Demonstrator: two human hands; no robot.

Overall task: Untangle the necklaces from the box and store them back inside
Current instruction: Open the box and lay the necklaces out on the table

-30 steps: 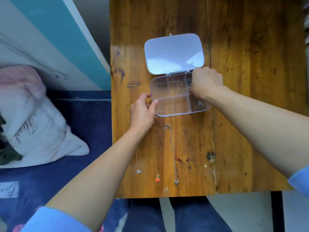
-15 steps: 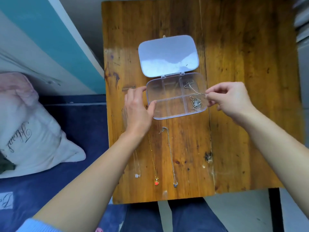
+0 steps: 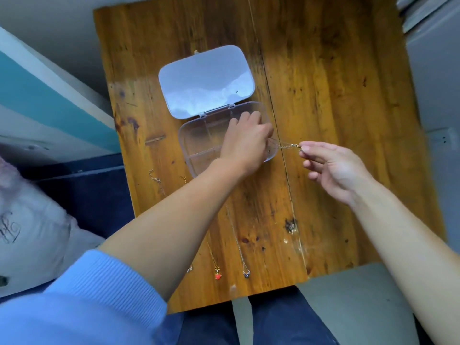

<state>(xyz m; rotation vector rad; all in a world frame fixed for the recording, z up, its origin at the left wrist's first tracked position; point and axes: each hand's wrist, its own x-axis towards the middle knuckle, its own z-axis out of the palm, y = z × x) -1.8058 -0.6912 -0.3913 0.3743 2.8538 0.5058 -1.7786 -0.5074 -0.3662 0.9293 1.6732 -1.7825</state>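
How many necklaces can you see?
4. Three lie in a row on the wooden table: leftmost necklace, red-pendant necklace, blue-pendant necklace. A fourth chain stretches from the box to the right hand. The left hand may hide more.

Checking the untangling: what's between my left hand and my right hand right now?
In the head view, a thin chain stretches from under the left hand, across the box rim, to the right hand, which pinches its end.
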